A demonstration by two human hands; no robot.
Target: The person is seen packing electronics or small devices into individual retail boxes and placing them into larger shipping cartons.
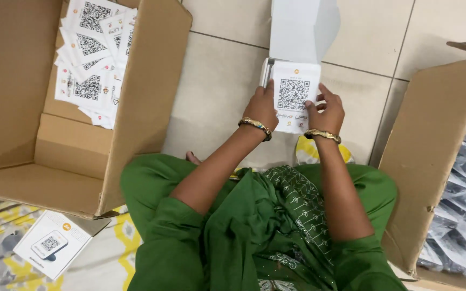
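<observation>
Above my green-clad lap, my left hand (261, 108) and right hand (327, 112) each pinch one side edge of a white card (296, 96) printed with a square black code. Just behind the card stands an open white box (300, 32); left of it, a cardboard carton (55, 156) holds similar cards.

Both arms stretched forward, hands close together
Left hand (261, 108) and right hand (327, 112) pinch with curled fingers, bangled wrists level.
</observation>
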